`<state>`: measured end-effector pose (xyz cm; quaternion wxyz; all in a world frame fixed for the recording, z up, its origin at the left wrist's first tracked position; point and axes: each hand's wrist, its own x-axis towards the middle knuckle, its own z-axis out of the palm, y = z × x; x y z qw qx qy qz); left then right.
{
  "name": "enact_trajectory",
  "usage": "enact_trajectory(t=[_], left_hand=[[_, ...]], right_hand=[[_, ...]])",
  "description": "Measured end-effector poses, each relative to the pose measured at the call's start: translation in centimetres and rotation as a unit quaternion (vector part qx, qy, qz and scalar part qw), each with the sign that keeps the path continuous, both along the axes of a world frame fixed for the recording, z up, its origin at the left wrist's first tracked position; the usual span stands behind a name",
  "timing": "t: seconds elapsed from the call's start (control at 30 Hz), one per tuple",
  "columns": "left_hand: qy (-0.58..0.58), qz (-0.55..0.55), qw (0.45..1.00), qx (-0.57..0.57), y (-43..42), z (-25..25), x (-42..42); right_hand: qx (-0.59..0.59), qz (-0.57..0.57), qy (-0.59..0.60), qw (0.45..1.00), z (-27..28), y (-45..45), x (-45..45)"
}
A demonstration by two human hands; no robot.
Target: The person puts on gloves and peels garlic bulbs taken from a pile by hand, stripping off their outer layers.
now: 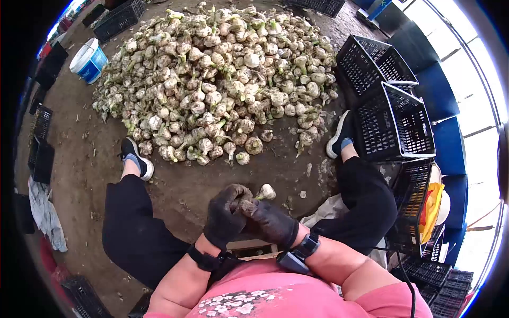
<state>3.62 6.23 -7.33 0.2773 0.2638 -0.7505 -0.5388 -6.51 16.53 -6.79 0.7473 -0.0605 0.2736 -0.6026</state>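
Both hands, in dark dirt-stained gloves, meet low in the middle of the head view. My left hand [227, 214] has its fingers curled, and its fingertips press against those of my right hand; what they pinch is hidden. My right hand [273, 220] is closed too, its thumb pointing toward the left one. A pale garlic bulb [267, 192] shows just beyond the right fingers, its green stem running into them. Ahead, a large heap of garlic bulbs [222, 85] with soil and stems covers the floor, some loose ones lying at its near edge.
Black plastic crates [395, 122] stand along the right side, one with a yellow bag [432, 212]. A white-and-blue bucket [89, 61] is at the far left, near more dark crates [117, 20]. My feet flank the heap; a pale sack [46, 214] lies left.
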Motion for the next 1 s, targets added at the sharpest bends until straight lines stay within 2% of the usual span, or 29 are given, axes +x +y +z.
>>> enact_trajectory(t=[0.07, 0.17, 0.3, 0.4, 0.47, 0.6, 0.63, 0.67, 0.7, 0.73, 0.77, 0.8, 0.83, 0.87, 0.93, 1.0], left_hand=[[-0.039, -0.001, 0.999, -0.002, -0.1, -0.7, -0.6], [-0.050, -0.008, 0.999, 0.007, -0.6, -2.6, -1.3], [-0.083, -0.019, 0.994, 0.070, -0.3, -3.2, -2.0], [-0.103, -0.011, 0.994, 0.037, -0.1, -5.0, -2.5], [-0.102, 0.024, 0.993, -0.059, 0.3, -5.7, -2.9], [-0.113, -0.015, 0.990, -0.078, -0.9, -7.2, -4.0], [-0.077, 0.074, 0.992, 0.067, -1.0, -8.2, -4.1], [-0.038, 0.162, 0.963, 0.210, -1.2, -9.1, -4.1], [0.020, 0.165, 0.957, 0.237, -1.6, -9.8, -3.7], [0.023, 0.167, 0.957, 0.234, -1.8, -9.5, -3.1], [-0.008, 0.114, 0.952, 0.283, -2.0, -9.1, -2.6], [-0.037, 0.058, 0.943, 0.327, -2.1, -8.5, -2.2], [-0.098, 0.045, 0.914, 0.390, -1.9, -7.6, -2.0], [-0.090, 0.044, 0.919, 0.381, -1.7, -7.6, -1.5], [-0.157, -0.066, 0.853, 0.493, -0.9, -9.0, 0.0], [-0.161, -0.035, 0.857, 0.489, 0.5, -10.9, 1.1]], right_hand=[[0.033, 0.042, 0.066, 0.996, -0.7, -0.1, -1.2], [0.021, 0.034, 0.102, 0.994, -3.3, -0.4, -1.8], [0.052, -0.007, -0.018, 0.998, -3.7, -0.3, -1.3], [0.070, -0.017, -0.058, 0.996, -4.7, -0.6, -2.1], [0.085, 0.062, 0.100, 0.989, -4.5, -0.8, -3.5], [0.013, 0.104, 0.130, 0.986, -8.1, -1.4, -7.2], [0.090, 0.099, 0.278, 0.951, -8.5, -1.4, -8.0], [0.163, 0.091, 0.419, 0.889, -9.0, -1.1, -8.4], [0.159, 0.093, 0.420, 0.888, -11.2, -0.1, -8.2], [0.106, 0.074, 0.684, 0.718, -14.6, 1.3, -7.7], [0.042, 0.043, 0.879, 0.473, -17.4, 2.4, -7.3], [0.037, 0.037, 0.882, 0.468, -19.1, 2.8, -7.1], [0.111, 0.084, 0.826, 0.546, -19.9, 2.8, -7.0], [0.182, 0.128, 0.757, 0.615, -20.5, 2.8, -7.0], [0.170, 0.117, 0.756, 0.621, -18.3, 1.9, -7.7], [0.150, 0.115, 0.755, 0.628, -15.8, 0.8, -7.3]])
